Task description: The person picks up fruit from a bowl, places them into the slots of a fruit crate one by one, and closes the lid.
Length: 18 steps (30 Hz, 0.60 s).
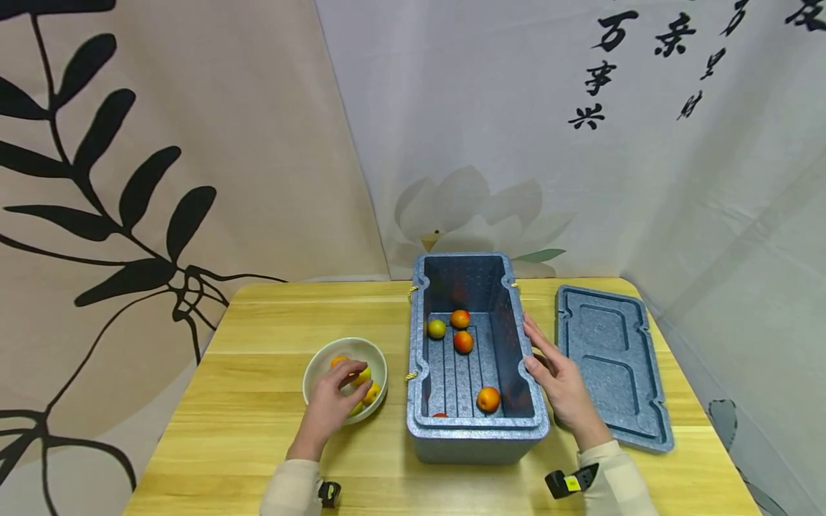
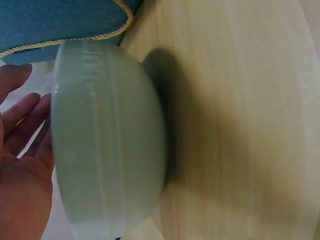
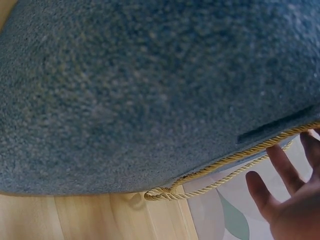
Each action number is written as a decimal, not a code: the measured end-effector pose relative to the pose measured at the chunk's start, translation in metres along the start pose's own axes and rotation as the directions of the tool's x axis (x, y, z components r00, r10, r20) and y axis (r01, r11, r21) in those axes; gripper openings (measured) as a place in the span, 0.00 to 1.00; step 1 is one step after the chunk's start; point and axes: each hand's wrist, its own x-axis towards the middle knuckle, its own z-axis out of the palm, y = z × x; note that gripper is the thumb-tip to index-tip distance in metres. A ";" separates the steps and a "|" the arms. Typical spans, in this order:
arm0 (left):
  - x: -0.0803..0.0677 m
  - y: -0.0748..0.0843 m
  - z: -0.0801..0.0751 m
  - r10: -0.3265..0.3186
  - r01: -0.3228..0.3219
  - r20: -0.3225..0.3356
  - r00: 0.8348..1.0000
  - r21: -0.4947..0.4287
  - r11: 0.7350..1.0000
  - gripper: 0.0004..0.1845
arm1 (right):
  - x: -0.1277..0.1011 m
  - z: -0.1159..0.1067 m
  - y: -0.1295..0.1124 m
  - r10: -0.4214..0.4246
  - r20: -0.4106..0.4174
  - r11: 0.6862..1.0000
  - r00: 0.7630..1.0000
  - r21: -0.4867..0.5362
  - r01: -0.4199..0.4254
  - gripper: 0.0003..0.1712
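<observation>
My left hand (image 1: 331, 405) is over the pale green bowl (image 1: 315, 362), with thumb and fingers apart above the small yellow and orange fruits in it. No fruit shows between those fingers; in the left wrist view the bowl's wall (image 2: 105, 145) hides part of the hand. To the right stands a deep grey-blue foam box (image 1: 477, 431), uncovered. Along its right rim my right hand (image 1: 568, 387) rests, with fingers extended. Inside the box lie a yellow-green fruit (image 1: 437, 329), an orange fruit (image 1: 488, 399) and several red-orange fruits (image 1: 463, 342), one mostly hidden by the near wall.
The foam lid (image 1: 609, 365) lies on the wooden table (image 1: 258, 358) right of the box. Yellow rope (image 3: 220, 167) runs along the box's side. A printed cloth (image 1: 290, 143) hangs behind the table.
</observation>
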 end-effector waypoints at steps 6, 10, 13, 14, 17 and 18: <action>-0.004 -0.005 0.003 -0.026 0.025 0.023 0.999 0.018 1.000 0.15 | 0.000 0.001 -0.002 -0.027 -0.018 1.000 0.999 -0.001 0.027 0.29; -0.005 -0.005 0.004 -0.033 0.030 0.045 0.998 0.073 0.997 0.15 | 0.000 0.001 -0.002 -0.019 -0.031 1.000 0.999 -0.006 0.018 0.29; -0.005 -0.006 0.005 -0.044 0.038 0.061 0.997 0.102 0.994 0.16 | 0.000 0.001 -0.001 -0.010 -0.034 1.000 0.999 -0.012 0.010 0.29; -0.005 -0.006 0.005 -0.050 0.043 0.068 0.996 0.110 0.993 0.16 | 0.000 0.000 -0.001 -0.008 -0.033 1.000 0.999 -0.014 0.007 0.29; -0.006 -0.006 0.005 -0.078 0.066 0.088 0.993 0.131 0.989 0.16 | 0.000 0.001 -0.002 -0.004 -0.025 1.000 1.000 -0.021 0.004 0.29; -0.006 -0.006 0.004 -0.089 0.075 0.094 0.992 0.140 0.987 0.16 | 0.000 0.001 -0.002 -0.002 -0.022 1.000 1.000 -0.025 0.002 0.29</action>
